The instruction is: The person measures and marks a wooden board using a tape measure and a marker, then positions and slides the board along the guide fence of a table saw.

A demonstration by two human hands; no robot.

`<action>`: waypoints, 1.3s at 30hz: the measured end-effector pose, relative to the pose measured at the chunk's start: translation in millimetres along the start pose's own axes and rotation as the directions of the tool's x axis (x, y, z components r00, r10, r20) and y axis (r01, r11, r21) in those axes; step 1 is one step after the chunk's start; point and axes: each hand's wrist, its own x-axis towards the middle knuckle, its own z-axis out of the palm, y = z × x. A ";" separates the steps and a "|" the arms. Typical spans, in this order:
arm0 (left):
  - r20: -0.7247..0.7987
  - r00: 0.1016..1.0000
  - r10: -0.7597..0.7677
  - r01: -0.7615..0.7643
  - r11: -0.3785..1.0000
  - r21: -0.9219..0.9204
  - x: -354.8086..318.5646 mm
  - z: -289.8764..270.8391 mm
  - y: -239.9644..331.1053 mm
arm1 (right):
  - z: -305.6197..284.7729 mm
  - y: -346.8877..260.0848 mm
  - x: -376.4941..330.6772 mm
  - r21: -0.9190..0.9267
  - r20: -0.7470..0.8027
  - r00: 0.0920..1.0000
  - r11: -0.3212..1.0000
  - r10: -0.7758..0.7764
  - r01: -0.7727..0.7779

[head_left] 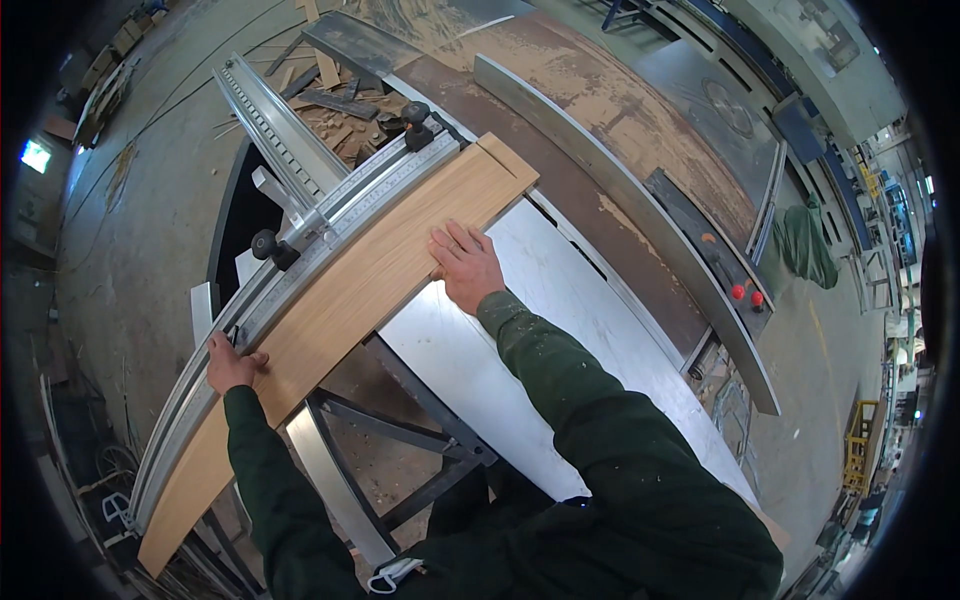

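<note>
A long, light-brown wooden board (350, 268) lies slantwise along a silver aluminium fence (375, 200) with a ruled scale. Its far end, crossed by a dark line, reaches the saw's sliding table (560, 290). My right hand (467, 268) grips the board's near edge, fingers on top and curled. Further down the board, my left hand (232, 362) is closed at the fence side, its thumb on the wood and its fingertips over by the rail. What lies under the left fingers is partly hidden. Two black knobs (275, 250) sit on the fence.
A long metal rip fence (640, 195) crosses the brown, sawdust-covered saw table (620, 120). Red knobs (738, 292) stand beyond it. Wood offcuts (345, 125) lie heaped behind the aluminium fence. A dark steel frame (400, 430) is below the board. Green cloth (808, 245) hangs at right.
</note>
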 end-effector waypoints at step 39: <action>0.060 0.998 0.016 -0.011 0.997 -0.075 -67.7 -24.5 13.2 | -62.3 -19.7 -47.6 -0.081 0.077 0.995 0.995 0.071 -0.065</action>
